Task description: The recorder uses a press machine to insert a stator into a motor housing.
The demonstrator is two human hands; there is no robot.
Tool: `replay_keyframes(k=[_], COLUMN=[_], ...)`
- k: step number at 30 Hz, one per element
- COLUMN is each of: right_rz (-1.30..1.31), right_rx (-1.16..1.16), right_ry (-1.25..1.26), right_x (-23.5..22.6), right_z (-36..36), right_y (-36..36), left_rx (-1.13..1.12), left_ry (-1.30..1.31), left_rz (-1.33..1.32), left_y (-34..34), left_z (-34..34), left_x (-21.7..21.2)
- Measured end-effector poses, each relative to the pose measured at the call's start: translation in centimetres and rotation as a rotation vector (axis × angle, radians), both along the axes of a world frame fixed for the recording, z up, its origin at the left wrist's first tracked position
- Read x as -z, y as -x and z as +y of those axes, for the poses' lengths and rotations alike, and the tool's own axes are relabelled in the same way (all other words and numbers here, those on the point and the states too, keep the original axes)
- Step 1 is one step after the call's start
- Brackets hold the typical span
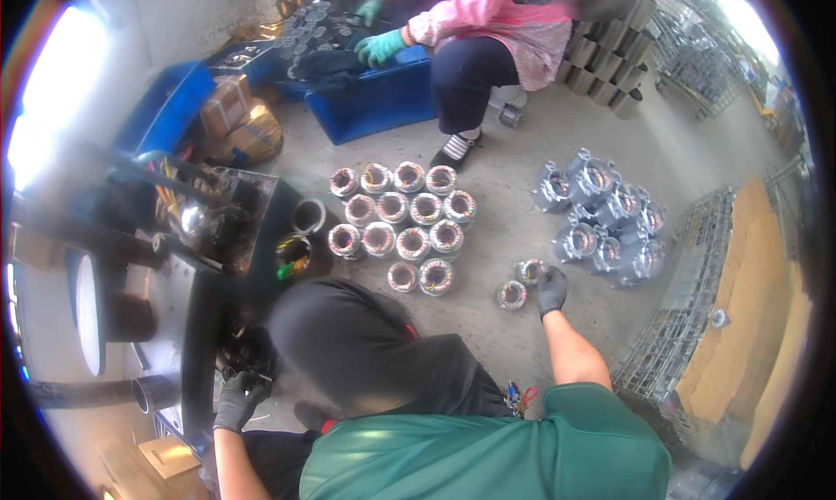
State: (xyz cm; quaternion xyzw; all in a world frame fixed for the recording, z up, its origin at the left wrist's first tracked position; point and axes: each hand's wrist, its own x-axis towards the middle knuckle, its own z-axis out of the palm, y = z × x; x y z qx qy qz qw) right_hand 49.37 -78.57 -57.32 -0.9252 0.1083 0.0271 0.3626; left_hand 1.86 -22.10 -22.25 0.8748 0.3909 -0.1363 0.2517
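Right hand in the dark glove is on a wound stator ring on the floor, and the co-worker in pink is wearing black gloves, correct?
Not quite. The head view shows the co-worker's gloves are green, not black. The rest holds: the right hand in its dark glove is on a round copper-wound stator ring lying on the grey concrete floor.

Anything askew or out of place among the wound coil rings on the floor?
Mostly tidy: the coil rings sit in neat rows. Two stray rings lie apart by the right hand, and the metal housings are heaped unevenly.
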Motion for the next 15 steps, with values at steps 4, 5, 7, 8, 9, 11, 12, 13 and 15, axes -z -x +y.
replay_keyframes(k=[4, 5, 7, 8, 9, 11, 12, 13, 15], right_rz=[-0.457, -0.309, -0.239, -0.159, -0.374, -0.364, -0.343, -0.349, -0.293], right_rx=[-0.364, -0.455, -0.515, -0.544, -0.615, -0.605, -0.592, -0.609, -0.567], right_ry=[0.297, 0.229, 0.073, -0.06, 0.049, 0.136, 0.213, 0.213, 0.189], right_x=[-1.1, -3.3, -6.9, -7.8, -7.1, -6.7, -7.5, -8.4, -11.2], right_z=[2.2, 6.1, 11.8, 13.6, 14.2, 16.6, 18.7, 20.0, 23.4], right_y=[1.1, 1.4, 0.6, 0.0, -1.5, -4.6, -6.0, -7.0, -8.3], left_rx=[-0.007, -0.022, -0.057, -0.058, -0.014, 0.001, 0.016, -0.001, -0.008], left_ry=[0.058, 0.023, 0.008, 0.008, 0.003, 0.003, -0.004, -0.003, -0.015], left_rz=[-0.015, 0.02, -0.002, -0.023, -0.016, -0.026, -0.024, -0.027, 0.013], left_y=[-2.7, -1.1, -0.2, 0.1, -0.1, -0.3, -0.4, -0.4, 0.6], left_z=[-1.0, -0.6, -0.9, -1.0, -0.6, -0.4, -0.5, -0.3, -0.3], left_x=[-1.0, -1.1, -1.8, -1.9, -1.2, -0.8, -0.9, -0.7, -1.5])
